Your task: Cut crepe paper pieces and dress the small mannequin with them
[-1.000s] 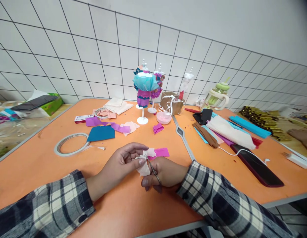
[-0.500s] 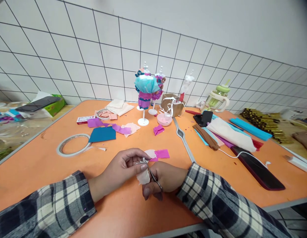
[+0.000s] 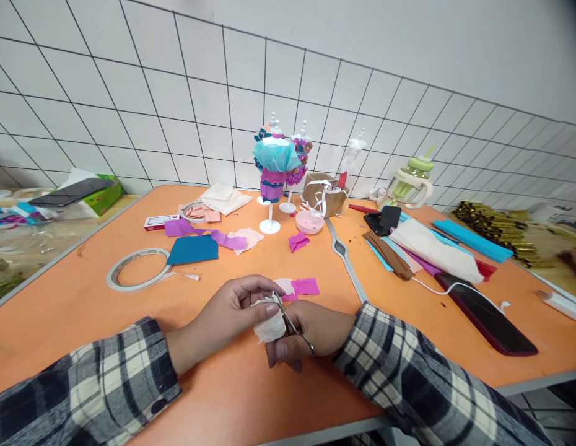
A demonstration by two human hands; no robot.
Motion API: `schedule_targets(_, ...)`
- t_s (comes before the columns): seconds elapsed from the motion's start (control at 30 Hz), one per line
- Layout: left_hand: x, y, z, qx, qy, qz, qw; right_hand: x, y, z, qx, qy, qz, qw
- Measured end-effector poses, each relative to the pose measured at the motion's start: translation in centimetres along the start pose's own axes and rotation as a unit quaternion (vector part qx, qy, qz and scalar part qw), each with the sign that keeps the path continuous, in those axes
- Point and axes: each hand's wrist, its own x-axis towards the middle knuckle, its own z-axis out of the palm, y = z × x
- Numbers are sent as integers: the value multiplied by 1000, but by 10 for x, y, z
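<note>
My left hand (image 3: 239, 308) pinches a small piece of white crepe paper (image 3: 270, 327) between thumb and fingers, low over the table's near middle. My right hand (image 3: 311, 334) grips a pair of scissors (image 3: 292, 324), thumb at a handle loop. Their blades reach up to the paper's right edge, close to my left fingertips; the exact cut is hidden. Just beyond my hands lie a magenta paper strip (image 3: 306, 286) and a pale pink scrap (image 3: 285, 285). Farther off stands a small dress form (image 3: 274, 164) in turquoise and purple paper.
A roll of double-sided tape (image 3: 112, 272) and a blue paper piece (image 3: 194, 249) lie left. Behind are a pink bowl (image 3: 309, 223) and brown box (image 3: 334, 198). Paper strips (image 3: 436, 254), a phone (image 3: 492, 319) and a bottle (image 3: 411, 183) are right, on the orange table (image 3: 213, 396).
The scissors have tilted, their handle loop shifting slightly right and up with my right hand. More of the white paper faces me. My left hand has barely moved.
</note>
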Motion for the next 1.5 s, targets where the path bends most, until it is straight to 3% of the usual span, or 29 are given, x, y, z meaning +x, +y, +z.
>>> schedule_targets(0.33,2,1,-1,80,28,-4,996,0,-1,1,18,9,15,1000)
schedule_targets(0.73,3,3,1,84,33,8,996,1,2,0,-12,16,9,1000)
schedule_targets(1.17,2,2,2,105,20,10,994,1,3,3,2,27,49,998)
schedule_targets(1.3,2,2,3,112,23,10,993,3,5,4,13,18,12,1000)
schedule_targets(1.5,2,3,2,101,38,1,994,1,4,2,29,18,28,999)
